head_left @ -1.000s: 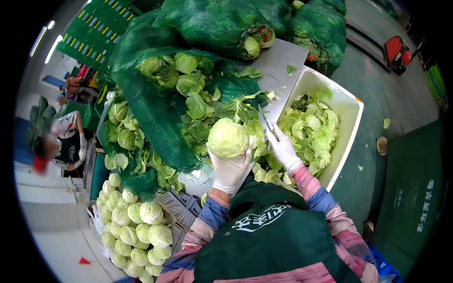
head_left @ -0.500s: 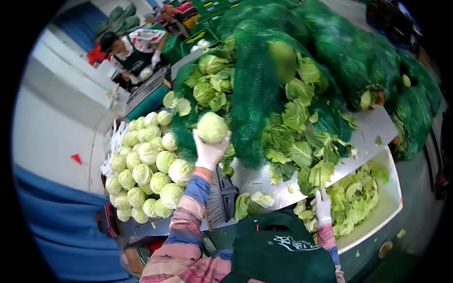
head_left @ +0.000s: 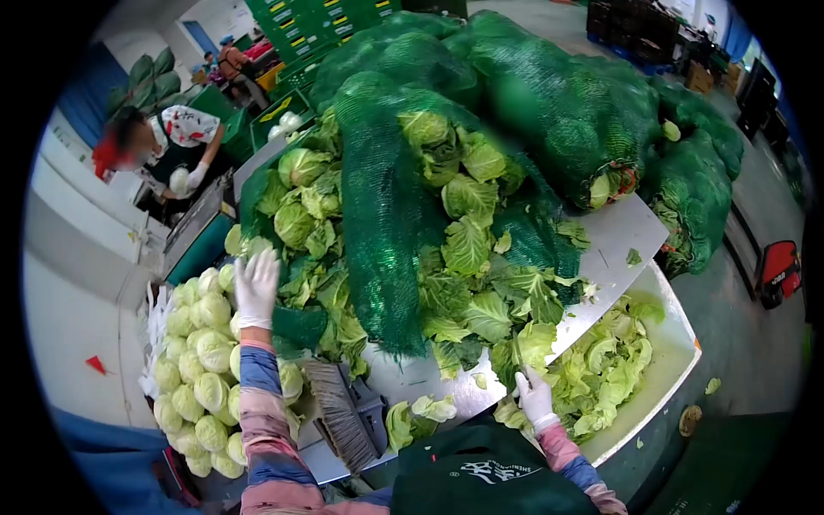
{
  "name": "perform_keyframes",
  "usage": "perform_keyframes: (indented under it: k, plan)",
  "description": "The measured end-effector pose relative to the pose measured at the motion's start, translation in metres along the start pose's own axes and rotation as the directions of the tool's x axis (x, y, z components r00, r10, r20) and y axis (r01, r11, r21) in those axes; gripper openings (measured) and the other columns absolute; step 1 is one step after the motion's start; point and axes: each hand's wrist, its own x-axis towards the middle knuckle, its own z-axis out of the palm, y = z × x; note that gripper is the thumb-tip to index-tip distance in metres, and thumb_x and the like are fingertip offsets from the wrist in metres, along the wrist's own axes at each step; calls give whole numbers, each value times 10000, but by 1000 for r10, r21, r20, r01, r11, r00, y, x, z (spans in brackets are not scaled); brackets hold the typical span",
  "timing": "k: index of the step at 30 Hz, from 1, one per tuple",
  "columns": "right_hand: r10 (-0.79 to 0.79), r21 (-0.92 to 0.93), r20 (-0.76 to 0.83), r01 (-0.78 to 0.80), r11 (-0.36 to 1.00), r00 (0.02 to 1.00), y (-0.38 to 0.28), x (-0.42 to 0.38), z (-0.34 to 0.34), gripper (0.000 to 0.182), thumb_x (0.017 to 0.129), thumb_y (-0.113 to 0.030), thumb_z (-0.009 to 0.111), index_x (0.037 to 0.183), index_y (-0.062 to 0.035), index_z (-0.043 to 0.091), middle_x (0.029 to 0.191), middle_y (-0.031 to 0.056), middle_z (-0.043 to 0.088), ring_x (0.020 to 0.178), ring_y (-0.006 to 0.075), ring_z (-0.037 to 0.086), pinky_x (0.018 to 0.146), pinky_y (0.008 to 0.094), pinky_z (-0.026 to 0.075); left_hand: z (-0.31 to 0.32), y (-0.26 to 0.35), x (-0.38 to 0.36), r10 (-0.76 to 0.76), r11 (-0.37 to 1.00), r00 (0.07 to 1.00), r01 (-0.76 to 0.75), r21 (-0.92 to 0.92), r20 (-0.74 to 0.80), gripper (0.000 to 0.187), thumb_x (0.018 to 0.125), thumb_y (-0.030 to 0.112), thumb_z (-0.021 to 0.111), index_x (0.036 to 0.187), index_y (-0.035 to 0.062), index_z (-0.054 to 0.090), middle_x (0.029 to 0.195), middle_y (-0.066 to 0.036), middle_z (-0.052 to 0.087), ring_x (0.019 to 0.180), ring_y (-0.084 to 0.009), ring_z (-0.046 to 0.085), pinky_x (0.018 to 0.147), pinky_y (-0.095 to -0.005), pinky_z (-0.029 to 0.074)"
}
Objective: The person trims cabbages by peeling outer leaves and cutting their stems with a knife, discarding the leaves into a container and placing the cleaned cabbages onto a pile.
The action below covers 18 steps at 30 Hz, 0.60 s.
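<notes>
Cabbage pile (head_left: 211,392): stood heaped at the left; a bump could have sent round upper heads rolling.
Left hand (head_left: 256,292): was open beside the pile, fingers spread, with no visible grasp; a low sweep might have dislodged a head.
Brush (head_left: 343,412): lay close by the pile; its bristles could have dirtied the nearest heads.
Mesh sack (head_left: 378,215): draped over the metal table (head_left: 622,236); loose netting could have snagged.
Right hand (head_left: 536,401): had its fingers closed around a knife (head_left: 518,354); leaves crowding the blade risked hiding its edge and causing a cut.

Produce workshop, stacked crates (head_left: 296,26), bulging net sacks (head_left: 566,112)
</notes>
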Motion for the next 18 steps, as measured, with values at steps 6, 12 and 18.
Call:
perform_keyframes:
  k: [6,12,18]
  plan:
    - [9,-187,-190,-45,981,982,7,20,-2,401,921,-286,607,1265,-87,554,817,172,685,685,281,675,665,377,511,199,-185,-13,-602,763,581,218,608,548,572,1015,395,396,1403,-22,336,1306,-225,516,1187,-311,539,988,-423,457]
    - [107,-17,-278,-116,993,955,16,32,-73,561,912,-186,638,1391,8,421,614,46,582,490,98,491,458,270,408,228,-260,100,80,724,987,-153,673,138,767,766,308,781,1310,-53,378,1218,-179,538,1043,-263,567,878,-413,483]
    - [190,242,-163,-148,959,968,-12,30,-66,456,929,-184,621,1319,24,506,626,25,589,445,57,454,404,227,360,283,-221,124,276,410,895,-440,799,351,654,630,322,882,992,-121,565,1029,-198,643,917,-235,624,833,-339,485]
